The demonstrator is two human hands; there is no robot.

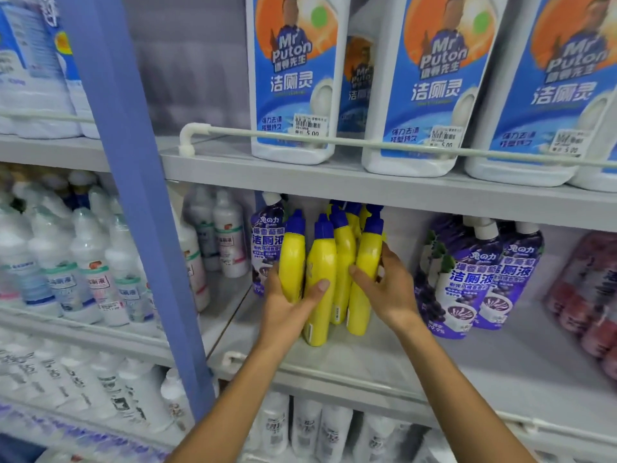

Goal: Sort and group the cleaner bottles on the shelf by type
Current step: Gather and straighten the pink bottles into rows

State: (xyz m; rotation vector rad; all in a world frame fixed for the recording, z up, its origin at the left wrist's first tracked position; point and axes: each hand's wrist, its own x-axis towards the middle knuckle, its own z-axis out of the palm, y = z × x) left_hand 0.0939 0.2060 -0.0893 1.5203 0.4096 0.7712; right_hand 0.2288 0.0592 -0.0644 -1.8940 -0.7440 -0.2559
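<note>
Several yellow bottles with blue caps [322, 262] stand bunched on the middle shelf [384, 372]. My left hand [287, 305] grips the two left-hand yellow bottles, thumb across the front of one. My right hand [384, 285] wraps the rightmost yellow bottle [367, 262], fingers on its front and thumb behind. A purple pouch of cleaner [263, 242] stands just left of the group, partly hidden behind it. Two more purple pouches [480, 279] stand to the right of my right hand.
Big white bottles with blue labels [293, 78] line the upper shelf behind a white rail [334, 137]. A blue upright post [133, 182] divides the bays. White bottles [83, 262] fill the left bay and the shelf below. Red pouches [587, 295] stand at far right.
</note>
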